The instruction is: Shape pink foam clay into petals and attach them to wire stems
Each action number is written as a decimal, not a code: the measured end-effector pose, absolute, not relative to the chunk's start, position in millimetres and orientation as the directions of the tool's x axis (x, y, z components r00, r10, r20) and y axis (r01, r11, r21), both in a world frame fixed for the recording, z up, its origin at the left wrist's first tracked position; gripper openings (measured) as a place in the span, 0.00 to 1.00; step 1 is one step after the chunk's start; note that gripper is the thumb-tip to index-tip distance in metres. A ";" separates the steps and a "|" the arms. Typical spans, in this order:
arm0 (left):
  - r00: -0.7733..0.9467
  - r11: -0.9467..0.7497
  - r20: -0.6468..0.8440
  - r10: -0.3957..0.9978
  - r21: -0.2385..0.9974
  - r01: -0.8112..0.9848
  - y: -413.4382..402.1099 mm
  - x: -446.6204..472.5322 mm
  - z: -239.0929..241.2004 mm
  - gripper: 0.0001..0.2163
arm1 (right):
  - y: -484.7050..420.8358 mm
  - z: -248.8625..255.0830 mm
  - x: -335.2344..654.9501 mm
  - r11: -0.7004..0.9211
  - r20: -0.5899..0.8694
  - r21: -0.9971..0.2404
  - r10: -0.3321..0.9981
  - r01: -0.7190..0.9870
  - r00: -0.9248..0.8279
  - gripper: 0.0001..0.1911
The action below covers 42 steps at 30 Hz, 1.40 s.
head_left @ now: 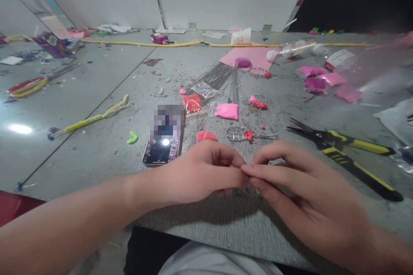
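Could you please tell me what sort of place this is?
Most likely a handicraft worktable: a bag of pink clay, a fanned bundle of thin wires and yellow-handled pliers lie on the littered grey tabletop.

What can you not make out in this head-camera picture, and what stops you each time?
- Head view: whatever, if anything, the left hand and right hand pinch between them, hidden by the fingertips.
- Head view: the thing behind the phone, covered by pixelation.
- Head view: the bottle and pink pieces far right, smeared by blur.
- Head view: specks scattered over the table, too small to name.
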<state>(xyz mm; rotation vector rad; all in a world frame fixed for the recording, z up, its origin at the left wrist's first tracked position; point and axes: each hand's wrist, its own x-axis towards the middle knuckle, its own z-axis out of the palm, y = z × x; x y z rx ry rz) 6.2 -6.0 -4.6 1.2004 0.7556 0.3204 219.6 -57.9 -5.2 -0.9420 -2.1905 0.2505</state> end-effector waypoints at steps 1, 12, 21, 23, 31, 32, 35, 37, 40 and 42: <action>0.718 0.371 -0.352 0.600 0.918 0.141 -5.9 6.4 -4.8 0.08 | -58.0 -4.5 220.1 0.719 0.549 -0.430 0.688 0.547 -0.474 0.15; 0.721 0.420 -0.341 0.603 0.904 0.077 -8.3 8.8 -6.9 0.09 | -63.9 -1.4 220.7 0.753 0.570 -0.275 0.628 0.597 -0.529 0.19; 0.691 0.033 -0.237 0.683 0.955 0.295 -10.4 8.2 -10.2 0.04 | -57.6 1.5 223.8 0.709 0.447 -0.435 0.706 0.556 -0.550 0.12; 0.703 -0.111 -0.147 0.696 0.945 0.308 -11.5 8.1 -8.5 0.03 | -57.4 1.5 223.4 0.677 0.424 -0.499 0.736 0.541 -0.529 0.12; 0.630 -0.538 0.295 0.718 0.809 0.235 -17.1 8.7 -2.2 0.04 | -47.8 -7.7 222.3 0.057 -0.009 -0.969 0.964 0.240 -0.264 0.07; 0.606 -0.529 0.307 0.734 0.817 0.228 -17.8 8.7 -1.1 0.04 | -47.0 -10.3 222.8 -0.009 -0.052 -0.987 0.962 0.160 -0.266 0.09; 0.579 -0.480 0.295 0.761 0.855 0.196 -19.0 8.7 2.0 0.04 | -46.9 -17.3 225.0 -0.107 -0.097 -0.994 0.949 -0.018 -0.299 0.12; 0.575 -0.445 0.269 0.773 0.875 0.189 -19.0 9.3 3.2 0.05 | -47.9 -20.4 226.4 -0.114 -0.086 -0.991 0.945 -0.070 -0.317 0.12; 0.568 -0.404 0.233 0.789 0.894 0.194 -18.7 11.5 3.0 0.05 | -48.7 -23.0 227.9 -0.072 -0.036 -0.992 0.949 -0.103 -0.312 0.10; 0.570 -0.399 0.220 0.792 0.893 0.209 -18.0 12.4 2.2 0.06 | -48.4 -23.5 228.6 -0.049 -0.015 -0.993 0.954 -0.107 -0.300 0.09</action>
